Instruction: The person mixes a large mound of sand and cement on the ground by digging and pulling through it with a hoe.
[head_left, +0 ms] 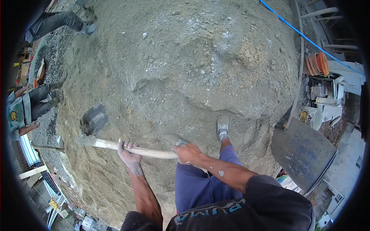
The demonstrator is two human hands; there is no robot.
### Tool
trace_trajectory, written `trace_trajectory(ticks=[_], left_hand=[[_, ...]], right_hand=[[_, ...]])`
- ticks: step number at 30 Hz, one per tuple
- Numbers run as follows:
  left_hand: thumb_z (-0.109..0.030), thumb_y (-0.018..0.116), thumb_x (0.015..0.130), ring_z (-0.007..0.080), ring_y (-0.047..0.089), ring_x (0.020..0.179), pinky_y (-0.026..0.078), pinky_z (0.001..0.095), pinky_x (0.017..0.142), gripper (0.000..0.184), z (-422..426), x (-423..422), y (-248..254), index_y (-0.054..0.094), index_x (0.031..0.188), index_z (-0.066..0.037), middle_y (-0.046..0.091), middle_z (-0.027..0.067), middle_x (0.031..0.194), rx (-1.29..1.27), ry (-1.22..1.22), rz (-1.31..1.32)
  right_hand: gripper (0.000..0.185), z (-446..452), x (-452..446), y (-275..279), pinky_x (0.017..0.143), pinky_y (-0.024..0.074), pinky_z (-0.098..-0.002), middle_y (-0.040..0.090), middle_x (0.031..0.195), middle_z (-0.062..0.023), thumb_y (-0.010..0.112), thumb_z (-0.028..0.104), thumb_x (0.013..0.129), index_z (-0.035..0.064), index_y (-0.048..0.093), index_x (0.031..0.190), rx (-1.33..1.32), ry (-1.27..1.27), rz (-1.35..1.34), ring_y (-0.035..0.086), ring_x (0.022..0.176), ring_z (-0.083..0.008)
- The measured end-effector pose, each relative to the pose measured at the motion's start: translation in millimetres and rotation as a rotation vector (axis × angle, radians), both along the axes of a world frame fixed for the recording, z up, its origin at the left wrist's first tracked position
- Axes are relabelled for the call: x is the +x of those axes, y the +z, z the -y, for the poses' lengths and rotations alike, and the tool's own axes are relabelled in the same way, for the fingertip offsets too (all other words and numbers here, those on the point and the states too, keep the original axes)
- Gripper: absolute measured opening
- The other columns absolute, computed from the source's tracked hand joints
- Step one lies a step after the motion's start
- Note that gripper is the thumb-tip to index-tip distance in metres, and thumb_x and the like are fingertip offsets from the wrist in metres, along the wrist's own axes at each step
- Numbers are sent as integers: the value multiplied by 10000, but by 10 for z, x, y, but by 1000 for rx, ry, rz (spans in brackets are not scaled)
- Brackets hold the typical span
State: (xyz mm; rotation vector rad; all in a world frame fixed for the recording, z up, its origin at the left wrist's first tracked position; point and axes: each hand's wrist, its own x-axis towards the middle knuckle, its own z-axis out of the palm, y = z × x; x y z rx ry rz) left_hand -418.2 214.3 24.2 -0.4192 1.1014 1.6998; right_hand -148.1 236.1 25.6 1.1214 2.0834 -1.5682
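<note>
A hoe is held slantwise in front of me by its pale wooden handle (156,153). Its dark, dirt-smeared hoe blade (95,118) is at the left, against the soil. Around the middle of the handle, the fingers of my left hand (130,153) are wrapped, dusty with dirt. My right hand (187,153) grips the handle's near end, close to my thigh. Below and ahead lies a large mound of grey-brown soil (165,57), loose and stony. One of my shoes (222,127) is planted on it, just right of the right hand.
A person (23,107) in a green shirt stands at the left; another person's leg (61,23) shows at upper left. A blue hose (296,30) crosses the upper right. Stacked orange containers (318,64), a white bucket (310,118) and a large dark board (302,156) lie rightward.
</note>
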Motion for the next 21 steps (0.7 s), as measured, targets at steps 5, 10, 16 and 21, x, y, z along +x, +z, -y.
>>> trace_trajectory(ticks=[5,10,16,21], left_hand=[[-237,595,929,126,489,513,490,274,512,239,144,-246,-401,479,783,-87,472,6,603,-457,147,-388],[-206,551,930,140,475,477,473,306,455,224,-13,664,-1159,446,765,-96,449,9,566,-603,-158,-35],[-132,620,873,140,496,506,471,291,471,176,-12,1793,-1531,453,842,-85,488,25,653,-421,-489,493],[-156,595,901,184,534,662,508,338,652,184,-575,1674,-1414,447,974,-74,515,66,772,-299,-305,607]], right_hand=[[259,-215,-1297,-46,744,511,-474,676,918,-188,592,112,778,38,603,1025,-10,19,-87,661,890,-355],[298,-197,-990,-529,813,516,-456,671,1003,-215,593,175,783,22,628,1036,-102,-145,283,652,966,-361],[371,-36,-8,-500,772,527,-442,674,945,-237,621,237,760,-43,657,1000,-146,-279,579,662,926,-383],[355,-1073,115,257,718,526,-436,676,896,-236,636,277,751,-25,683,932,-184,-110,472,672,845,-376]])
